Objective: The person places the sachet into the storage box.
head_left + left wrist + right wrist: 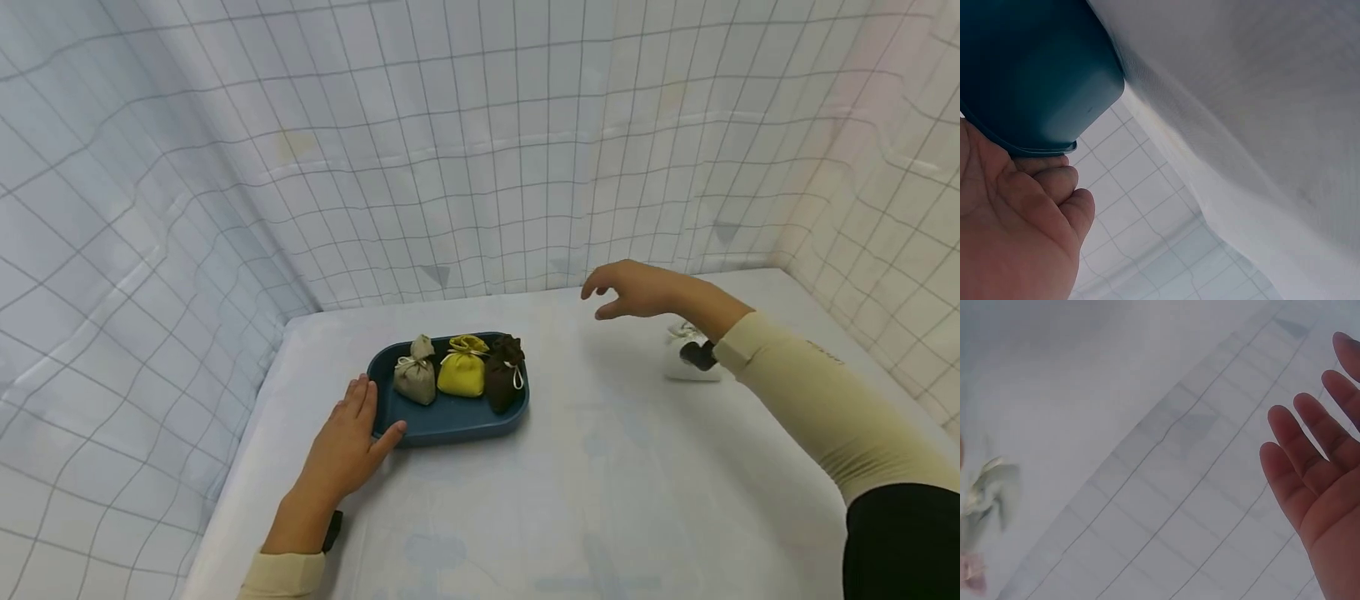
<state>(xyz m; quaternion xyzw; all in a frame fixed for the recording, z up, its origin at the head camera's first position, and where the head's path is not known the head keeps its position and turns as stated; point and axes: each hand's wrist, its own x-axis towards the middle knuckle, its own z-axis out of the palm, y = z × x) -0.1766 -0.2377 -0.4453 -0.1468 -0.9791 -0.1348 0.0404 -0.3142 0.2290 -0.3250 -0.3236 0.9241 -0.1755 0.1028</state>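
A dark teal tray [450, 417] sits on the white table and holds three small drawstring pouches: a grey-beige pouch [416, 373], a yellow pouch [462, 368] and a dark brown pouch [502, 375]. My left hand [347, 446] rests flat on the table with straight fingers touching the tray's left edge [1041, 94]. My right hand [633, 289] hovers open above the table, to the right of the tray, holding nothing; its fingers [1310, 456] are spread. A white pouch [692, 360] lies on the table under my right forearm, partly hidden by it.
The table [600, 483] is covered with a white cloth and walled on three sides by white gridded fabric [480, 150]. The white pouch's tie [991, 487] shows at the left of the right wrist view.
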